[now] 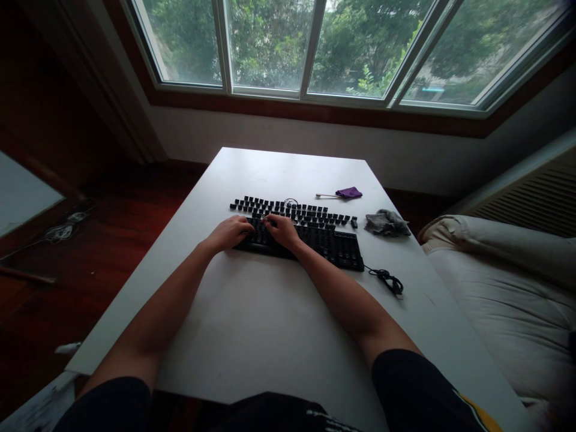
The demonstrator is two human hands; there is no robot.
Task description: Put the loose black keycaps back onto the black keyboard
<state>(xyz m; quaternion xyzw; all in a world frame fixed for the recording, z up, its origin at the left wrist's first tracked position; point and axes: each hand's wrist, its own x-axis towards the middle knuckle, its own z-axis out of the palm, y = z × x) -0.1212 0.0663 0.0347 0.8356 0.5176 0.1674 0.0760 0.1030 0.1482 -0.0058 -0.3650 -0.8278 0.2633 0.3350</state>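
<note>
A curled left hand [228, 233] and right hand [282, 230], any grip indiscernible, work at the left part of a black keyboard [330, 245] on a white desk [243, 318], just short of loose keycaps [310, 213], in apparent keycap handling whose next move likely calls for precision.

Your left hand [230, 232] and right hand [282, 230] hide part of the keyboard [335, 245]; whether the right pinches anything is too small to tell. The frame's edges crop the window [270, 48] and your sleeves [414, 384].
</note>
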